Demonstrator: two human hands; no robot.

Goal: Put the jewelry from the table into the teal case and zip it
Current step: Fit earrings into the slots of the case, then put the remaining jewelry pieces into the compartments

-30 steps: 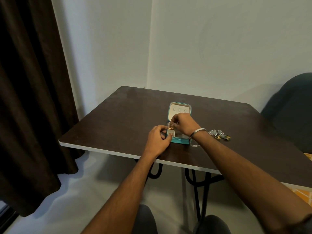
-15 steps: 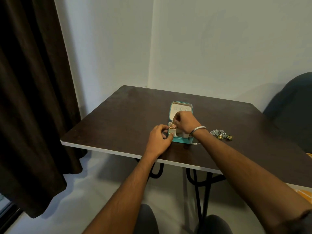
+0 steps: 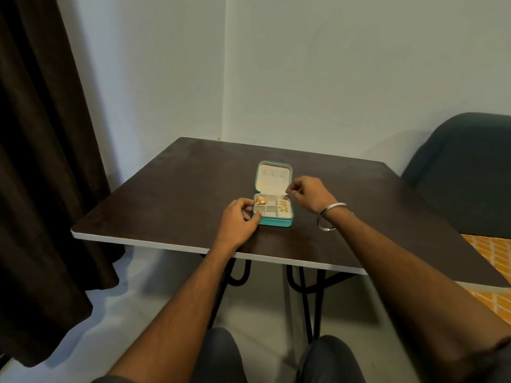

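Teal case open on the dark table, lid laid back flat toward the wall, its pale lining facing up. Base split into small pale compartments: a gold cluster in the far-left one, several small gold pieces in the right-hand strip, the middle and near-left cells showing only lining. Left hand placed at the case's near-left corner, fingers curled, thumb tip touching the rim; nothing seen inside the curl. Right hand raised just beside the far-right corner of the base, thumb and forefinger brought narrowly together; whether something small was pinched there could not be told. Silver bangle hung on the right wrist. Dark curtain at left, dark chair at right.
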